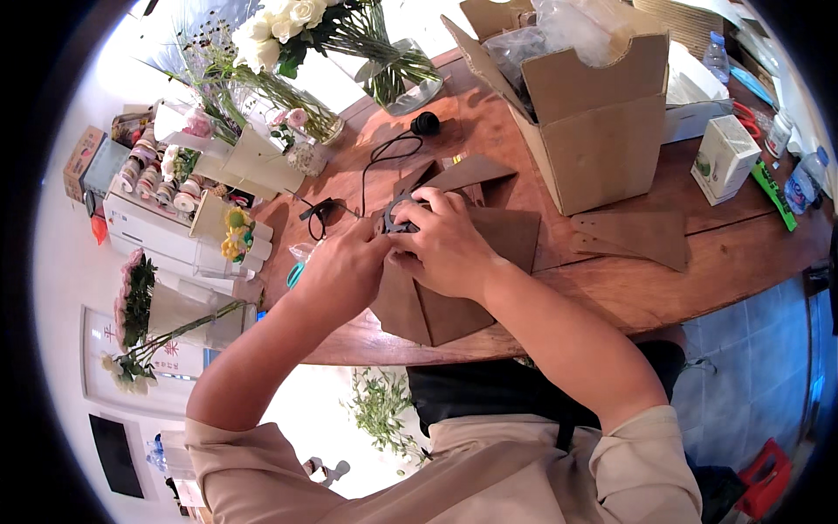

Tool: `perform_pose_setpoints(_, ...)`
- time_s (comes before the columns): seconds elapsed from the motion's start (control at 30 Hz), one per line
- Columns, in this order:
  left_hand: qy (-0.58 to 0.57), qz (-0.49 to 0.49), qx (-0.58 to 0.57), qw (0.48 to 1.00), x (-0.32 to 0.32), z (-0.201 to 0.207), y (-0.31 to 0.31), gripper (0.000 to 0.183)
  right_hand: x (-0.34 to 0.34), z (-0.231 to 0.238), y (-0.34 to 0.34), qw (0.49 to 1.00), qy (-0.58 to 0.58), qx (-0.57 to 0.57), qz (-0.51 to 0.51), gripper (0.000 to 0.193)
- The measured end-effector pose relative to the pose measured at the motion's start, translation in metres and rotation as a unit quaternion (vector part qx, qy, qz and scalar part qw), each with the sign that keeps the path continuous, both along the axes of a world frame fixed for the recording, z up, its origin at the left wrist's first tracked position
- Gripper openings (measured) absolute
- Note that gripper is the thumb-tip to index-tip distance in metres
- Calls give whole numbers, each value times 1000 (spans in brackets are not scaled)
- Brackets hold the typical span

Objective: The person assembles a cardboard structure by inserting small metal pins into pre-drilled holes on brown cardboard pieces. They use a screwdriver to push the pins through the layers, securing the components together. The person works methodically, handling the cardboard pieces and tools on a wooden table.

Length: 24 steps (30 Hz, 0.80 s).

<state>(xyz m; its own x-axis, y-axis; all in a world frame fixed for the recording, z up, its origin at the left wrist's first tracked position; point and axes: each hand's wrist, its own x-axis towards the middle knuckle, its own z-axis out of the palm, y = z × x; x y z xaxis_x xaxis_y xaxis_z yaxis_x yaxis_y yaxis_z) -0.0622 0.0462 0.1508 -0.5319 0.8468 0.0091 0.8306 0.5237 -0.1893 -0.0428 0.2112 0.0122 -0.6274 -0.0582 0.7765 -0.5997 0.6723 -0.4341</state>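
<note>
My right hand (454, 240) curls its fingers round a dark grey ring-shaped piece (398, 212) above the table. Close against it, my left hand (349, 262) is closed with its fingertips pinched at the ring's near side; what lies between them is hidden. Beneath both hands spread several flat brown panels (445, 310), overlapping like a fan, with more pointed brown pieces (476, 172) behind the ring. A black cord with a round black end (425, 123) lies just beyond, and dark-framed glasses (317, 216) rest left of the ring.
An open cardboard box (602, 131) with clear plastic stands at the back right. Loose brown panels (633, 237) lie before it, a small white carton (726, 160) and green tube (774, 194) further right. Vases of white roses (406, 83) and other flowers line the back left.
</note>
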Motion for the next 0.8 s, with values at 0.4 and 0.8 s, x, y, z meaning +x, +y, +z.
perform_pose_setpoints(0.4,-10,107,242,964,6,-10,-25,19,-10,0,-7,1000,11,-6,-16,9)
perform_pose_setpoints(0.8,-80,34,212,973,14,2,-19,15,-19,10,4,996,-24,86,-14,15)
